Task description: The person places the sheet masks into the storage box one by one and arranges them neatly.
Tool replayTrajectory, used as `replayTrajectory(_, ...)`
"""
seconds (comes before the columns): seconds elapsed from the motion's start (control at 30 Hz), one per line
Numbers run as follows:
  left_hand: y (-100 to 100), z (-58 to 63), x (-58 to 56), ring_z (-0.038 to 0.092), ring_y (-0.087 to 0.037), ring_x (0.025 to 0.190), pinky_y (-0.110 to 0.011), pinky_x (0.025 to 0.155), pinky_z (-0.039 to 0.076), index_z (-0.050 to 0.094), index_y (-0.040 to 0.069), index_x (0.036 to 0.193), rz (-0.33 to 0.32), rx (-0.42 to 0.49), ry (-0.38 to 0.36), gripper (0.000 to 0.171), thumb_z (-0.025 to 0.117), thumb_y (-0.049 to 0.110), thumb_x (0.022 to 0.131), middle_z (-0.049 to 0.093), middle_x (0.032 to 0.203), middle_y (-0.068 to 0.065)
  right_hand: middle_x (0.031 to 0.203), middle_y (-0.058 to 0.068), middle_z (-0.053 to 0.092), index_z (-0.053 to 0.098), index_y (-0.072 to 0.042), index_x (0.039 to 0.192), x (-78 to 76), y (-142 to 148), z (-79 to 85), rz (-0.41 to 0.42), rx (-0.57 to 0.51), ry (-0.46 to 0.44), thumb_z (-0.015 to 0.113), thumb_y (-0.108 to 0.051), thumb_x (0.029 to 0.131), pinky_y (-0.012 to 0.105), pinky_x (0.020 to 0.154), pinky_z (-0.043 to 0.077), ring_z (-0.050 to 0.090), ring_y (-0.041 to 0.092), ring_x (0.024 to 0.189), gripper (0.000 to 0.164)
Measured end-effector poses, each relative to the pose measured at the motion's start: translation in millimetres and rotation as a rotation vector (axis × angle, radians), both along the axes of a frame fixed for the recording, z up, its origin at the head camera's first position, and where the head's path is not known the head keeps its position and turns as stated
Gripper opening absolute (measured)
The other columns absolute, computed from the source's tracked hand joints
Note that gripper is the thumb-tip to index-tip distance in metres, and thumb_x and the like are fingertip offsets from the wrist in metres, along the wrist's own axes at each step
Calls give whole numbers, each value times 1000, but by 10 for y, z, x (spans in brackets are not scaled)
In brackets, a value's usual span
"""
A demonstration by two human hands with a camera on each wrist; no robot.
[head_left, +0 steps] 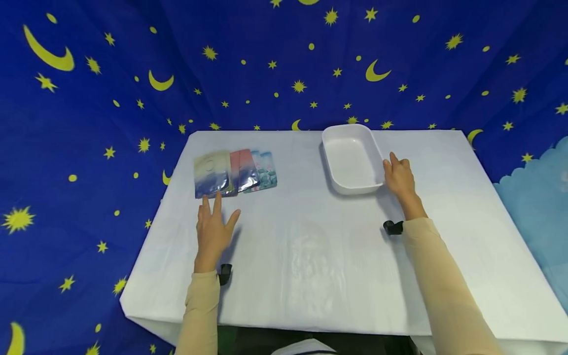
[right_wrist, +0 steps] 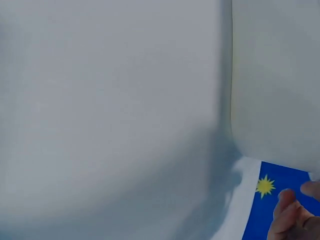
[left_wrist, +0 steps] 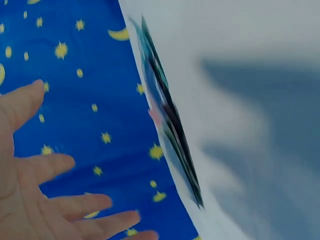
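Several flat, glossy packets (head_left: pixel 213 172) lie overlapping at the left of the white table, in cream-to-blue, red-to-blue and teal patterns. My left hand (head_left: pixel 212 234) is spread just in front of them, fingertips close to the near edge of the cream packet. In the left wrist view that hand (left_wrist: pixel 75 200) has straight, parted fingers, and the packets (left_wrist: pixel 167 110) show edge-on. A white rectangular tub (head_left: pixel 355 190) stands at the back, right of centre. Beside its right wall is my right hand (head_left: pixel 400 180), thumb at the rim and fingers loosely bent, holding nothing visible.
White cloth covers the table (head_left: pixel 306 261). A blue curtain (head_left: pixel 262 44) with yellow stars and moons hangs behind and to the left. Black wrist mounts (head_left: pixel 393 228) stick out inward from both forearms.
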State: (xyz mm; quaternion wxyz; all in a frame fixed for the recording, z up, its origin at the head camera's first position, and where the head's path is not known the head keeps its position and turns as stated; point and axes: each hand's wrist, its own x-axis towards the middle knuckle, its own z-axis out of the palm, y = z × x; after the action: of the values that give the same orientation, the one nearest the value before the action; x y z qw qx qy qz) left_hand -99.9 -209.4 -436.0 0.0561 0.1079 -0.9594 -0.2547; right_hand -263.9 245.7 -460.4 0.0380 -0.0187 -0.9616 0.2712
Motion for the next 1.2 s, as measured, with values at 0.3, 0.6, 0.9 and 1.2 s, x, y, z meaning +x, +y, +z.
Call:
replayTrajectory(0.3, -514, 93, -272, 27, -49, 121, -59, 94, 30, 19, -2, 139, 130, 91, -189, 78, 48, 47, 86, 26, 134, -33, 122, 28, 47, 39, -6, 133, -12, 6, -87, 23, -48, -54, 27, -28, 96, 58, 90, 34, 42, 50, 110, 45)
replayTrajectory(0.6, -754, -39, -735, 32, -48, 113, -57, 84, 37, 39, -9, 127, 190, 85, -387, 79, 40, 57, 84, 36, 121, -33, 93, 25, 61, 37, -7, 134, 298, -116, -77, 5, -156, -102, 30, -29, 96, 45, 59, 49, 60, 31, 65, 45)
replayTrajectory(0.9, -826, -132, -1008, 34, -43, 112, -52, 86, 37, 50, -10, 115, 377, 97, -307, 66, 58, 44, 79, 40, 118, -33, 63, 15, 60, 39, -6, 133, 944, -265, -104, 17, -212, -56, 34, -25, 95, 25, 38, 42, 51, 11, 38, 42)
replayTrajectory(1.2, -919, -256, -1153, 43, -45, 109, -49, 91, 39, 43, -12, 122, 453, 155, -249, 72, 72, 31, 70, 46, 118, -31, 56, 12, 57, 42, -5, 131, 1505, -429, -85, -66, -245, -35, 38, -22, 95, 26, 36, 42, 49, 11, 35, 40)
